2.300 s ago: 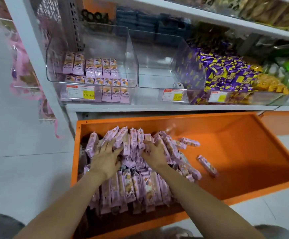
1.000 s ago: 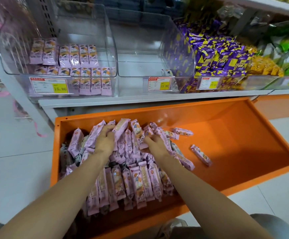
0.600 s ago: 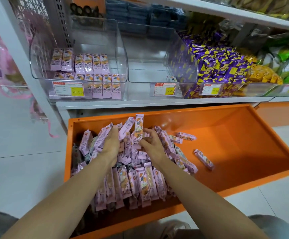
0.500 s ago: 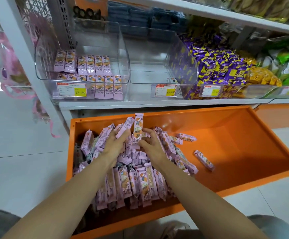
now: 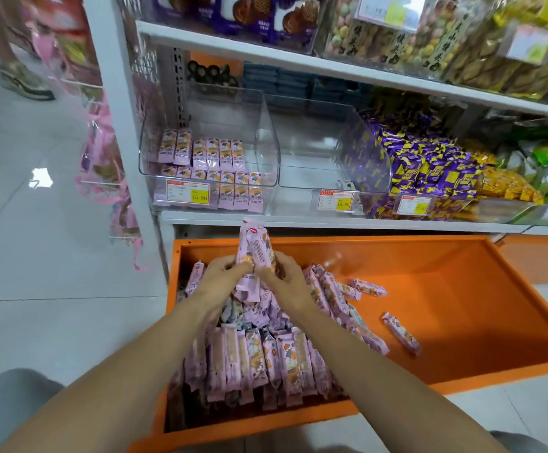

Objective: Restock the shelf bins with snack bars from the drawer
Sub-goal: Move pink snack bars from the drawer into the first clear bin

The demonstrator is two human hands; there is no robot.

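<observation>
An open orange drawer [image 5: 462, 308] below the shelf holds a heap of pink snack bars [image 5: 266, 358] on its left side. My left hand [image 5: 218, 277] and my right hand [image 5: 287, 276] meet above the heap and together grip an upright bunch of pink bars [image 5: 255, 248], lifted just over the drawer's back edge. Right above, a clear shelf bin [image 5: 266, 132] holds two rows of the same pink bars [image 5: 207, 171]. The clear bin [image 5: 369, 152] to its right looks nearly empty.
Two loose bars [image 5: 400, 333] lie on the drawer's bare orange floor to the right. Purple-and-yellow snack packs [image 5: 429, 171] fill the bin further right. A white upright post [image 5: 115, 103] stands left of the bins. Another person's foot [image 5: 24, 81] is on the tiled floor at top left.
Both hands gathered bars from the heap, closed round a bunch and raised it upright toward the shelf. The view tilted up, showing the upper shelf.
</observation>
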